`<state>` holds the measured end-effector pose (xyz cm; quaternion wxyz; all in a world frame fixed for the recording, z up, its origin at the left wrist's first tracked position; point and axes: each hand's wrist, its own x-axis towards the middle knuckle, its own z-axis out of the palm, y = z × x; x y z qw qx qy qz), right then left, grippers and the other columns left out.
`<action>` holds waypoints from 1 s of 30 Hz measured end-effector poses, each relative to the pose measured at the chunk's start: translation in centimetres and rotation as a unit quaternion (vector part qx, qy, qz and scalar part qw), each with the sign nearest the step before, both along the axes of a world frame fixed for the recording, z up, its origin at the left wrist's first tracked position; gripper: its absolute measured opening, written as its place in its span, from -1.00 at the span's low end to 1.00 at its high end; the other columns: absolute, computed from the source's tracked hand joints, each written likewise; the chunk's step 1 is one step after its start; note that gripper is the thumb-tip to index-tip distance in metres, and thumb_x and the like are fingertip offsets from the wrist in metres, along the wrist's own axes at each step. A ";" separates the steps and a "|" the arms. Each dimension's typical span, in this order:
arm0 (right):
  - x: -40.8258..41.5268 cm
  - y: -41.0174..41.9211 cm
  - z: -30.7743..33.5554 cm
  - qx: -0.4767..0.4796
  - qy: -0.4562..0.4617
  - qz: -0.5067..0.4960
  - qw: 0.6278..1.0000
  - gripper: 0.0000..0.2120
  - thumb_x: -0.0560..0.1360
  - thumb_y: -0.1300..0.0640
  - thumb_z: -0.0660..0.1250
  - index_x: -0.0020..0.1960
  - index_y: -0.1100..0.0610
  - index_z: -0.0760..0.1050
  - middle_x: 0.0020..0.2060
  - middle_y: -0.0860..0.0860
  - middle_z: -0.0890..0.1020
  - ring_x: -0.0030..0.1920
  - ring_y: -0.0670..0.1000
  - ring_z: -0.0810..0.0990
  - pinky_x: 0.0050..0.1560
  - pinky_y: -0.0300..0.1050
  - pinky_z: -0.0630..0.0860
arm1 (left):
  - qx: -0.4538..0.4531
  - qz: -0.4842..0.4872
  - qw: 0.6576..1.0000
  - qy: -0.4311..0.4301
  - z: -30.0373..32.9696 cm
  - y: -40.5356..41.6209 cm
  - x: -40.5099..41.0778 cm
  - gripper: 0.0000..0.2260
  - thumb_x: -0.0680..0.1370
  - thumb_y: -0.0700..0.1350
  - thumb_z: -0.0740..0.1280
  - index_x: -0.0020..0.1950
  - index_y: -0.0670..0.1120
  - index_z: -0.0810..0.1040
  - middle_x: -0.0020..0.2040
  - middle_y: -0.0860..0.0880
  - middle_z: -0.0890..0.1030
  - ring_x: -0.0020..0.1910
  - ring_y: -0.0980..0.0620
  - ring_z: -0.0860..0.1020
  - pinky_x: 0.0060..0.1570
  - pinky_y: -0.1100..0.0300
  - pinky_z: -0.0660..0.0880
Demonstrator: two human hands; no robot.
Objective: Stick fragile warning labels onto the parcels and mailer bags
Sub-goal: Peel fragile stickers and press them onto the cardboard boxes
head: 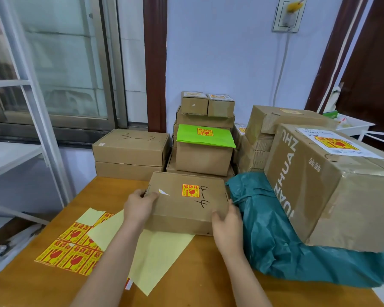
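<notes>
Both hands clamp the flat cardboard box [187, 201] marked "4-4" on the wooden table [42, 282]: left hand [139, 206] and right hand [227, 227] curled over opposite edges, fragile label [190, 190] stuck on top.

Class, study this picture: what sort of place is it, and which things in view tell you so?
Probably a small parcel packing or dispatch room. Clues: taped cardboard boxes stacked against the wall, a sheet of fragile labels on the wooden table, and a teal mailer bag beside the box gripped by both hands.

Head camera looks down, close over table [53, 251].
</notes>
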<state>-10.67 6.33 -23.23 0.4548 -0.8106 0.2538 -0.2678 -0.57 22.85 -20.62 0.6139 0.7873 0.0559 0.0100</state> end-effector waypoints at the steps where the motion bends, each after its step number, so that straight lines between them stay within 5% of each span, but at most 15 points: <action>1: 0.1 -0.1 0.0 -0.010 -0.002 -0.005 1.000 -0.50 0.55 0.11 0.28 0.44 0.22 0.28 0.37 0.11 0.40 0.38 0.10 0.37 0.38 0.04 0.36 | 0.004 -0.005 1.000 0.002 -0.2 -0.3 0.2 -0.85 0.52 -0.09 0.34 0.04 -0.11 0.55 -0.08 -0.07 0.57 -0.10 -0.10 0.48 -0.34 0.17 0.33; 13: 0.1 0.2 0.0 -0.119 0.037 -0.015 0.992 -0.56 0.64 0.03 0.03 0.47 0.17 0.25 0.48 0.07 0.18 0.48 0.05 0.13 0.37 -0.24 0.15 | 0.039 -0.025 0.999 -0.028 -1.3 -2.6 1.5 -0.93 0.56 -0.13 0.28 -0.07 -0.12 0.51 -0.21 -0.03 0.53 -0.17 -0.11 0.47 -0.31 0.18 0.34; 16: 0.1 1.2 -0.8 -0.189 0.057 -0.018 0.980 -0.58 0.65 0.06 0.00 0.46 0.13 0.27 0.51 0.03 0.13 0.52 0.04 -0.05 0.48 -0.05 0.01 | 0.044 -0.022 0.998 -0.029 -1.3 -3.1 1.8 -0.88 0.57 -0.11 0.27 -0.02 -0.15 0.53 -0.15 -0.08 0.55 -0.14 -0.13 0.48 -0.33 0.14 0.33; 20: 0.3 2.1 -1.8 -0.238 0.051 0.011 0.970 -0.57 0.60 0.05 0.06 0.43 0.11 0.31 0.45 -0.01 0.29 0.50 0.01 0.09 0.42 0.02 -0.32 | 0.039 -0.017 0.999 -0.019 -1.0 -3.7 2.0 -0.86 0.56 -0.11 0.27 0.01 -0.16 0.54 -0.16 -0.08 0.55 -0.13 -0.14 0.48 -0.26 0.13 0.35; 22: 0.2 2.1 -2.0 -0.246 0.042 0.006 0.968 -0.60 0.56 0.09 0.20 0.39 0.10 0.37 0.39 -0.02 0.37 0.46 0.02 0.18 0.46 0.07 -0.22 | 0.032 -0.021 0.999 -0.018 -0.8 -3.5 1.9 -0.80 0.56 -0.10 0.28 0.12 -0.16 0.53 -0.09 -0.07 0.55 -0.09 -0.11 0.47 -0.19 0.13 0.36; 25: -0.3 2.4 -1.9 -0.255 0.010 -0.002 0.967 -0.69 0.49 0.15 0.30 0.24 0.08 0.50 0.22 -0.05 0.50 0.32 0.05 0.36 0.37 0.11 0.20 | 0.010 -0.027 0.999 -0.021 -0.7 -2.7 1.5 -0.67 0.58 -0.07 0.26 0.31 -0.15 0.45 0.09 -0.08 0.52 0.02 -0.08 0.44 -0.04 0.13 0.37; 30: -0.5 3.3 -0.2 -0.245 -0.016 0.088 0.965 -0.71 0.57 0.13 0.20 0.28 0.04 0.44 0.15 -0.15 0.44 0.24 -0.12 0.33 0.30 -0.19 0.30 | 0.007 -0.013 0.997 -0.075 -0.1 0.0 0.7 -0.84 0.59 -0.16 0.23 0.12 -0.13 0.54 0.01 -0.03 0.53 0.03 -0.05 0.46 -0.03 0.16 0.34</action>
